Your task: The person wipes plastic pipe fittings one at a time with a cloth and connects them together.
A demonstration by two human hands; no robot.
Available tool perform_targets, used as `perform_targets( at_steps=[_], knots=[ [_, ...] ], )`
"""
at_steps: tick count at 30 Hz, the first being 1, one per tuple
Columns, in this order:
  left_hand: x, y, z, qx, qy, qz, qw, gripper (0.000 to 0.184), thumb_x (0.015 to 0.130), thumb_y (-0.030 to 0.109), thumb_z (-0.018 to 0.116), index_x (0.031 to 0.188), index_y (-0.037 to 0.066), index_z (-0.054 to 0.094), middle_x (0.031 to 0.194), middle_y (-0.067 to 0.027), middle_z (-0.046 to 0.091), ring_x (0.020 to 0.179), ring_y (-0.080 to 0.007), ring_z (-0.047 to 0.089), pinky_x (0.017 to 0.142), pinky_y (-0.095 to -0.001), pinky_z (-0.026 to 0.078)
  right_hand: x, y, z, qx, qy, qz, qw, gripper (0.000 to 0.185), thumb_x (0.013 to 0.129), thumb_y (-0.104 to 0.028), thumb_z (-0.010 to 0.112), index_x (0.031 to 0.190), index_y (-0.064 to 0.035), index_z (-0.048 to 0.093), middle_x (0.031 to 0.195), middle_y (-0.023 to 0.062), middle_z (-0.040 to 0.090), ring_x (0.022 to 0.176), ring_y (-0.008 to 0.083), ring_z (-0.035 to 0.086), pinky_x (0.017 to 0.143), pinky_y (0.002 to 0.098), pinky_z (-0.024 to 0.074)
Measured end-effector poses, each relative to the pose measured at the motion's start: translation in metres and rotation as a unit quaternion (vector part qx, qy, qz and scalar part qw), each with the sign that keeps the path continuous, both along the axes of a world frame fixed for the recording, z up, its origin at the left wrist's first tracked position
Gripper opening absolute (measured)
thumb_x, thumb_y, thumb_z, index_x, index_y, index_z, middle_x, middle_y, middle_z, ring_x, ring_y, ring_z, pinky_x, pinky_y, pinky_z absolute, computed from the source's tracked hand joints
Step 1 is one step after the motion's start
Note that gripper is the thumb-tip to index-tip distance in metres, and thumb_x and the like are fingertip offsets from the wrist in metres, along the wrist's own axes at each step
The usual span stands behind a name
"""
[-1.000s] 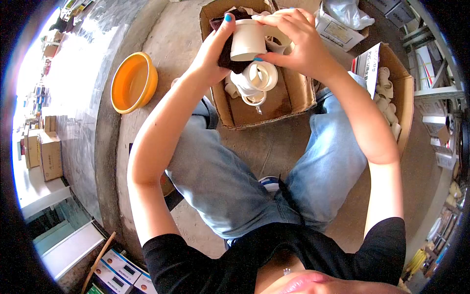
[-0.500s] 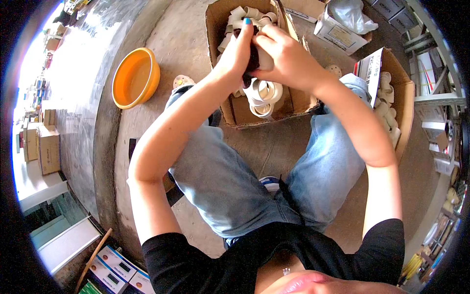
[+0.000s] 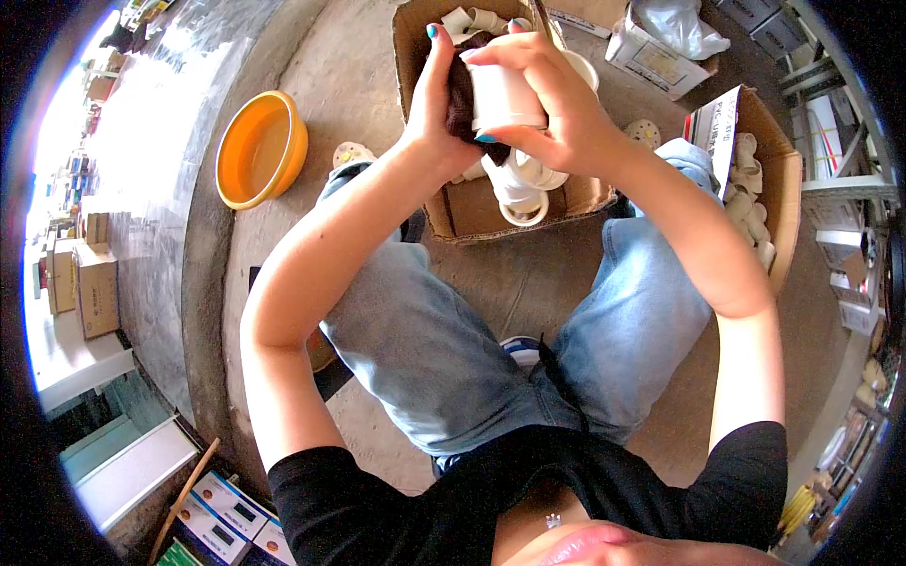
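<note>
Above an open cardboard box (image 3: 451, 219), both hands are raised and close together. My right hand (image 3: 578, 118) is closed around a white plastic pipe fitting (image 3: 505, 98), thumb underneath and fingers over the top. A dark brown cloth (image 3: 461, 102) is in my left hand (image 3: 432, 118), pressed to the left side of the fitting. White pipe fittings (image 3: 525, 203) lie in the box below, partly hidden by my hands; several more show at its far end. The inside of the held fitting is hidden.
An orange basin (image 3: 298, 141) stands on the floor to the left. At the right is another cardboard box (image 3: 785, 179) of pale fittings, and a carton with a clear plastic bag (image 3: 675, 33) sits farther back. Shelving (image 3: 845, 193) lines the right side.
The white fitting has turned and shows more of its side. My hands have spread slightly apart, with the cloth more in view. The right hand has shifted a little right.
</note>
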State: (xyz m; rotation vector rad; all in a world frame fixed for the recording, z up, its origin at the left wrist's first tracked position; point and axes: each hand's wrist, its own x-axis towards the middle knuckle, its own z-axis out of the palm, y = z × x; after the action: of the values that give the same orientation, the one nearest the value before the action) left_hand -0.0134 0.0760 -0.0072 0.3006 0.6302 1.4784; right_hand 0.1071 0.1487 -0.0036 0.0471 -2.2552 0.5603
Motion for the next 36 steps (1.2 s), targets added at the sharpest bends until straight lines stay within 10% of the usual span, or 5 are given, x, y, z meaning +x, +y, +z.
perform_targets(
  at_steps=[15, 23, 26, 30, 36],
  knots=[
    [-0.01, 0.01, -0.002, -0.036, 0.077, 0.045, 0.995, 0.074, 0.073, 0.069, 0.042, 0.114, 0.009, 0.047, 0.105, -0.014, 0.056, 0.096, -0.0274, 0.056, 0.086, -0.0442, 0.045, 0.023, 0.003, 0.027, 0.093, -0.086, -0.079, 0.989, 0.055, 0.071, -0.012, 0.062, 0.122, -0.0074, 0.042, 0.11, 0.0152, 0.05, 0.101, 0.0308, 0.05, 0.091, 0.0374, 0.0389],
    [0.004, 0.011, -0.02, 0.054, 0.539, 0.201, 0.816, 0.06, 0.081, 0.035, 0.059, 0.12, 0.0, 0.029, 0.101, -0.0121, 0.05, 0.09, -0.0164, 0.051, 0.077, -0.0279, 0.044, 0.025, 0.004, 0.009, 0.08, -0.153, -0.134, 0.976, 0.053, 0.065, -0.006, 0.063, 0.113, 0.0045, 0.044, 0.1, 0.0187, 0.053, 0.083, 0.0336, 0.059, 0.073, 0.0368, 0.0495],
    [-0.007, 0.006, -0.013, 0.083, 0.448, 0.13, 0.88, 0.062, 0.084, 0.038, 0.054, 0.124, 0.003, 0.021, 0.099, -0.0105, 0.049, 0.095, -0.0155, 0.047, 0.082, -0.0285, 0.04, 0.025, 0.013, 0.009, 0.061, -0.098, -0.111, 0.987, 0.06, 0.06, -0.013, 0.07, 0.112, 0.0025, 0.046, 0.105, 0.0182, 0.054, 0.093, 0.0332, 0.055, 0.083, 0.0367, 0.0456],
    [-0.037, -0.005, -0.003, 0.039, -0.046, -0.079, 0.995, 0.042, 0.089, 0.034, 0.035, 0.12, 0.008, 0.045, 0.123, -0.0097, 0.047, 0.114, -0.0263, 0.043, 0.1, -0.041, 0.028, 0.029, 0.025, 0.006, -0.03, -0.064, -0.078, 0.994, 0.065, 0.058, -0.023, 0.074, 0.114, -0.0039, 0.048, 0.111, 0.0158, 0.053, 0.099, 0.0309, 0.054, 0.087, 0.0357, 0.0428],
    [-0.062, -0.007, -0.02, 0.152, 0.194, -0.202, 0.948, 0.072, 0.073, 0.028, 0.066, 0.129, 0.004, 0.027, 0.12, -0.0129, 0.046, 0.112, -0.0229, 0.046, 0.094, -0.0367, 0.039, 0.034, 0.018, 0.005, -0.132, -0.083, -0.046, 0.987, 0.071, 0.06, -0.024, 0.075, 0.121, -0.0083, 0.042, 0.116, 0.0111, 0.051, 0.105, 0.0265, 0.052, 0.09, 0.0343, 0.0407]
  ],
)
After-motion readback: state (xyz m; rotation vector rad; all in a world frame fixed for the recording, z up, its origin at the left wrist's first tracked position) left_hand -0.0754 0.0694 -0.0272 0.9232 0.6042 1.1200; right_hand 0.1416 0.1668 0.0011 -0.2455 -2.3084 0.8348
